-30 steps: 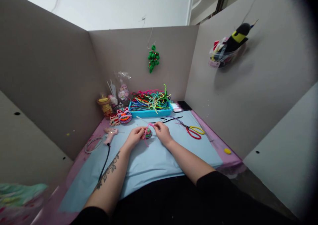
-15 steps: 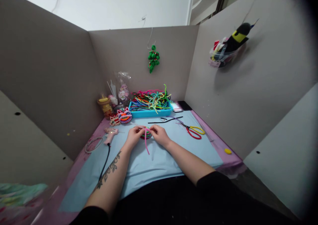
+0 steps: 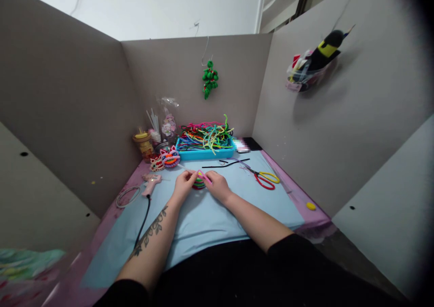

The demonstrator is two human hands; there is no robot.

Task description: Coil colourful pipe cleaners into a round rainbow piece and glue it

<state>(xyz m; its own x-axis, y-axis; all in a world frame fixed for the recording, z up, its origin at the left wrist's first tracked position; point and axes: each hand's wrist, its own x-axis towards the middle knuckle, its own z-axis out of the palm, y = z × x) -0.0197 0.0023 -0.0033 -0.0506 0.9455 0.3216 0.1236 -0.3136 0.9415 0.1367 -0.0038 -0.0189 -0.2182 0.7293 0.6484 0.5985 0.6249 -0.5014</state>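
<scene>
Between my hands is a small round piece of coiled pipe cleaners [image 3: 199,183] in green, dark red and other colours. My left hand [image 3: 185,183] is closed on its left side, fingertips pinched together. A pink pipe cleaner [image 3: 205,177] runs from the top of the piece toward the right, across the fingers of my right hand [image 3: 217,185], which is closed on it. The fingertips of both hands nearly meet, and the exact grip is partly hidden. A thin pale stick [image 3: 183,167] pokes out beyond my left fingers.
Behind stands a blue tray [image 3: 205,154] heaped with pipe cleaners. Scissors [image 3: 266,179] and black pipe cleaners [image 3: 225,164] lie to the right. A pink glue gun [image 3: 151,186], its cord and finished lion-like faces [image 3: 170,157] lie left. Grey panels [image 3: 237,81] enclose the table.
The pink pipe cleaner hung down toward me before; now it is bent up and to the right, over my right fingers. My hands have barely shifted.
</scene>
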